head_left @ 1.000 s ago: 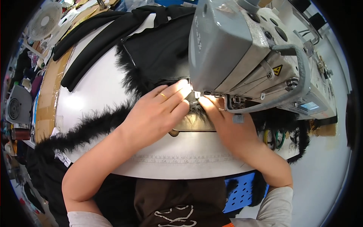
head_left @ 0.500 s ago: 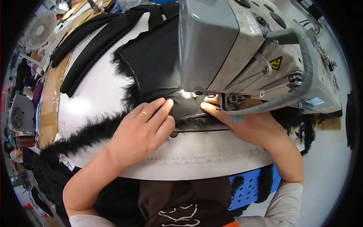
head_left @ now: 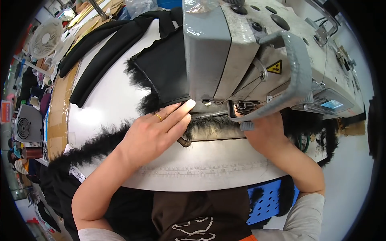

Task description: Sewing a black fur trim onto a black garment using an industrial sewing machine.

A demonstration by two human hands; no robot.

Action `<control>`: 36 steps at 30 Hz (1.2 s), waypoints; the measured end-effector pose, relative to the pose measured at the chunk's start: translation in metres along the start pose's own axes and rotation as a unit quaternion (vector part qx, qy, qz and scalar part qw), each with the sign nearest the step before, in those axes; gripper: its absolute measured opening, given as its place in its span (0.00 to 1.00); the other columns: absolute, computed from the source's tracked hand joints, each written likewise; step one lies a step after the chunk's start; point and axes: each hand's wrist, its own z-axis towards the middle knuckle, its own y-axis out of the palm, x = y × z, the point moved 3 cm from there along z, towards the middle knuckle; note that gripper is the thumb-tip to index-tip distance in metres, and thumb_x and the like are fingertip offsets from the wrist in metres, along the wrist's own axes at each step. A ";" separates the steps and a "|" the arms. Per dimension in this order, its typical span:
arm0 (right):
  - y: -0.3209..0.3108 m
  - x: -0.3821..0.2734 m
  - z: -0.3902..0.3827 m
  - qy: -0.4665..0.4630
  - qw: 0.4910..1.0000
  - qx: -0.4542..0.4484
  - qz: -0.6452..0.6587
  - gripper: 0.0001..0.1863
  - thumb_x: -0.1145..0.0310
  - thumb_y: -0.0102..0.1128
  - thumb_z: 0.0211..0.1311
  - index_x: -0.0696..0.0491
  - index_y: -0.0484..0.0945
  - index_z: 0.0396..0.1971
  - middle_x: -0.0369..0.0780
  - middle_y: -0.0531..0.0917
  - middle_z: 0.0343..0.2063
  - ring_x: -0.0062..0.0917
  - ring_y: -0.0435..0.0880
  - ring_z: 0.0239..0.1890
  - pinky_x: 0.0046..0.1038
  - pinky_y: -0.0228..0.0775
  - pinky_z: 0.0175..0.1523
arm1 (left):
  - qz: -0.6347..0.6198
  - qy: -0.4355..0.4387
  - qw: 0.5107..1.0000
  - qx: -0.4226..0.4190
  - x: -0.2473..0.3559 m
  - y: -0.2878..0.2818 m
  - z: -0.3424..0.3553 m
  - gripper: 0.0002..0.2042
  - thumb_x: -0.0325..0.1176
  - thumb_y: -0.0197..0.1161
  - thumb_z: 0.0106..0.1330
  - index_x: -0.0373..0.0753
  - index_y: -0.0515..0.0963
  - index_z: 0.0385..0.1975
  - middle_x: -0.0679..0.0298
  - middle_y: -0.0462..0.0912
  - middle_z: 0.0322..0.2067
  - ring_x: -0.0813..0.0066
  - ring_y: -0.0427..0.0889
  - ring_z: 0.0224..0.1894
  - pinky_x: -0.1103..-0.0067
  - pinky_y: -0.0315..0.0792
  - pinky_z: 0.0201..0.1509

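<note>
My left hand point(head_left: 150, 132) lies with its fingers stretched out on a black fabric panel point(head_left: 163, 66), fingertips close to the sewing machine point(head_left: 205, 60). Black furry trim point(head_left: 211, 126) runs along the panel's near edge under the needle area, and a long furry strip point(head_left: 102, 138) trails left beneath my left wrist. My right hand point(head_left: 265, 134) is at the machine's right side, behind its grey curved guard point(head_left: 299, 80). The guard and presser parts hide its fingers, so I cannot tell if they pinch the fabric.
Long black fabric pieces point(head_left: 108, 52) lie on the white table point(head_left: 110, 94) at the far left. Ruler markings point(head_left: 201, 172) run along the near edge. A white fan point(head_left: 46, 38) and a grey box with a round vent point(head_left: 29, 123) stand left. A blue perforated crate point(head_left: 265, 203) sits below.
My right hand's fingers have slipped out of sight behind the guard. The panel between my hands has moved under the machine, and more furry trim shows there. The whole view has shifted slightly.
</note>
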 end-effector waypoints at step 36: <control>0.017 0.025 -0.030 0.153 0.978 -0.127 -0.062 0.05 0.67 0.68 0.48 0.53 0.84 0.22 0.42 0.82 0.24 0.45 0.83 0.38 0.51 0.71 0.41 | -0.020 0.017 1.000 0.005 -0.006 0.017 0.024 0.10 0.32 0.65 0.64 0.39 0.78 0.43 0.63 0.84 0.43 0.68 0.88 0.44 0.72 0.81 0.39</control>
